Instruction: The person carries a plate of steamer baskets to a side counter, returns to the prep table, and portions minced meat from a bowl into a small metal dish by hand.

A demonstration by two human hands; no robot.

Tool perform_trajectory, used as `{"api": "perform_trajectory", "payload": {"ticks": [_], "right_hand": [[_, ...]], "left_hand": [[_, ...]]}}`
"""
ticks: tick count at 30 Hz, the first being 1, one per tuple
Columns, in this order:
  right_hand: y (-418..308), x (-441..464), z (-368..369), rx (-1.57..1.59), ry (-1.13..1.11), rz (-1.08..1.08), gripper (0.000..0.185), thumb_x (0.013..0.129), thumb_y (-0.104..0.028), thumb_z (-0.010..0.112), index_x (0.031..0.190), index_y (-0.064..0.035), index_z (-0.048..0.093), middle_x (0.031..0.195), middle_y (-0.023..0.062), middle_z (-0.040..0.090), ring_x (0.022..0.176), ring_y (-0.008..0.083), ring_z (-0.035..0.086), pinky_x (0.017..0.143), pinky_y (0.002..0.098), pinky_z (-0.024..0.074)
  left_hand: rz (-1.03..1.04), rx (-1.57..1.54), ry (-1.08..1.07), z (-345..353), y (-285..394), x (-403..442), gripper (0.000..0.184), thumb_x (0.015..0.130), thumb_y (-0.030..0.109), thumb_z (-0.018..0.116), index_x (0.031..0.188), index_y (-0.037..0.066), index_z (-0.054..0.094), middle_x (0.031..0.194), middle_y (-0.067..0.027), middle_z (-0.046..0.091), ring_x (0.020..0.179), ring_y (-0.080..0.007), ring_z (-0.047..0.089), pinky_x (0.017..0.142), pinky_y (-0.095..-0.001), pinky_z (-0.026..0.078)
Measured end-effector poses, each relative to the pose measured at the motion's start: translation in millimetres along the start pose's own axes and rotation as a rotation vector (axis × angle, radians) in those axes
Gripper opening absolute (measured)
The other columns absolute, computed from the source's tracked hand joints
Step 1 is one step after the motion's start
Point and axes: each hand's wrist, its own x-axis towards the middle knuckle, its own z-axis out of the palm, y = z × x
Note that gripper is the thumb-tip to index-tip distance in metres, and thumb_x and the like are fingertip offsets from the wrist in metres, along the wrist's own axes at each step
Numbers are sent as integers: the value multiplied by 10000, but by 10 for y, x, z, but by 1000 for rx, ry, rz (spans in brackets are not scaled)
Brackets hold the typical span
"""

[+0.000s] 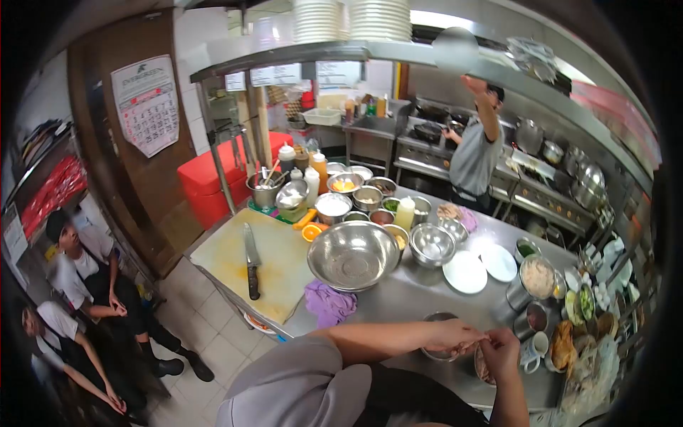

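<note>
My left hand point(455, 337) reaches across from the left with its fingers closed in a pinch over a steel bowl point(435, 318). Meeting it at the fingertips is my right hand point(502, 351), also closed. What lies between the fingers, if anything, is too small to make out. Under my right hand sits a container of reddish-brown shredded food point(484, 371), partly covered by the hand. A white mug point(532, 350) stands just right of my right hand. Behind the hands are two white plates point(465, 272).
A knife point(252, 263) lies on a cutting board point(213, 249) at the left. A large steel bowl point(352, 256) and a purple cloth point(330, 302) are beside it. Several small bowls and bottles stand behind. A co-worker point(473, 153) stands by the stoves; two people sit at left.
</note>
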Motion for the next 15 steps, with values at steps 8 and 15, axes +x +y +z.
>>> {"api": "perform_trajectory", "payload": {"ticks": [8, 15], "right_hand": [[126, 264, 311, 453, -333, 218, 105, 863, -39, 680, 953, 3, 646, 757, 30, 661, 624, 81, 600, 573, 210, 475], [-132, 502, 519, 693, -528, 239, 197, 850, 25, 641, 1040, -6, 598, 783, 50, 661, 632, 110, 637, 544, 228, 497]], "left_hand": [[-25, 30, 303, -223, -38, -371, 435, 1001, 486, 497, 928, 70, 604, 684, 9, 513, 529, -81, 450, 431, -234, 334], [103, -2, 233, -480, -203, -559, 327, 996, 393, 489, 1022, 90, 611, 746, 11, 579, 609, -74, 501, 461, -220, 364]]}}
